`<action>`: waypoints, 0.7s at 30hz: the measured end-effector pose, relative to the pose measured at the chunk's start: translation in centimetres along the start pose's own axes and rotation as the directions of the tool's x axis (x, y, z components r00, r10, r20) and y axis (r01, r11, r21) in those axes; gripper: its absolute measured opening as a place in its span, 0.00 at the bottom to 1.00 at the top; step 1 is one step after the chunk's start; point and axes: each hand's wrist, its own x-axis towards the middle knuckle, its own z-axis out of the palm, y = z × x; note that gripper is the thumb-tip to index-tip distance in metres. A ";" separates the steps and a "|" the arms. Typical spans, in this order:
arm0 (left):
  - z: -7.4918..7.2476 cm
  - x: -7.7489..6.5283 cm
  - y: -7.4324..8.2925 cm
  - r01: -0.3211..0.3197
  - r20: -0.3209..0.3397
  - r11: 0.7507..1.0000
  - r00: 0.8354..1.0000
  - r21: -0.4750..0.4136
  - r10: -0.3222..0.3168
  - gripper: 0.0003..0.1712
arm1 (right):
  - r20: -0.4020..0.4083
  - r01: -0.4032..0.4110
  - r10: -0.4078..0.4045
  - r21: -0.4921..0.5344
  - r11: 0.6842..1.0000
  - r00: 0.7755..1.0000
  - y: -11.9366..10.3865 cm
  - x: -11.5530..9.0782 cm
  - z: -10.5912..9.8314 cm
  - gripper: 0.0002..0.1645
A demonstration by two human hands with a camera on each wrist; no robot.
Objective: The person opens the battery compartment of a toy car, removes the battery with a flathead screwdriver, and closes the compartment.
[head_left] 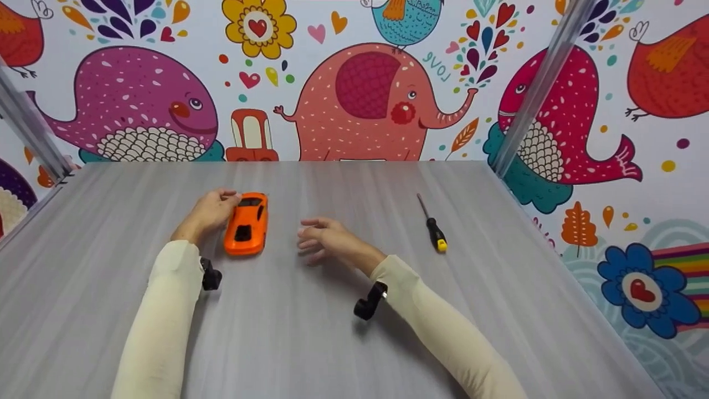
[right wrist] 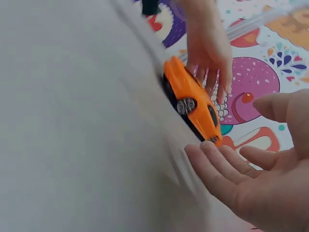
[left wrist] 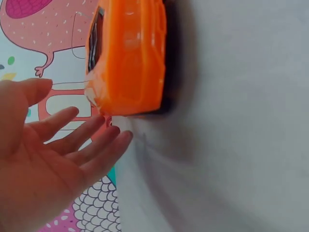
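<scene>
An orange toy car (head_left: 246, 224) with dark windows stands on its wheels on the grey table. My left hand (head_left: 210, 212) is at its left side, fingers loosely extended and fingertips right by the car's far end. In the left wrist view the palm of the left hand (left wrist: 53, 159) faces up the frame, with nothing in its grasp beside the car (left wrist: 133, 58). To the right of the car, a short gap away, my right hand (head_left: 335, 241) hovers over the table with fingers spread and relaxed. The right wrist view shows that hand (right wrist: 256, 174) holding nothing, the car (right wrist: 190, 99) beyond its fingertips.
A screwdriver (head_left: 433, 226) with a black and yellow handle lies on the table (head_left: 310, 343), to the right of the right hand. A wall (head_left: 277, 105) printed with cartoon animals rises behind the table's far edge. Metal posts (head_left: 545, 83) stand at the back corners.
</scene>
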 end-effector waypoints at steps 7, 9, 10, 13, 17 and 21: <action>-0.2 0.9 -0.2 0.054 0.015 0.997 0.998 -0.058 -0.053 0.35 | -0.043 -0.023 0.028 0.123 0.992 0.999 0.2 1.4 2.0 0.35; -0.2 1.1 -0.1 0.086 0.031 0.993 0.996 -0.077 -0.084 0.35 | -0.055 -0.016 0.023 0.120 0.993 0.998 0.2 1.7 2.6 0.34; -0.2 1.2 -0.1 0.104 0.040 0.990 0.994 -0.093 -0.101 0.36 | -0.060 -0.013 0.020 0.118 0.993 0.998 0.1 1.9 2.9 0.34; -0.3 1.3 0.1 0.136 0.058 0.983 0.990 -0.126 -0.130 0.37 | -0.078 0.001 0.008 0.112 0.994 0.997 0.1 2.5 3.7 0.33; -0.2 1.4 0.2 0.154 0.073 0.983 0.986 -0.105 -0.147 0.37 | -0.099 -0.001 0.012 0.110 0.994 0.995 0.1 3.1 4.9 0.33; 0.0 1.6 0.3 0.158 0.067 0.987 0.986 -0.040 -0.155 0.36 | -0.099 -0.019 0.028 0.094 0.995 0.995 0.1 3.7 5.9 0.34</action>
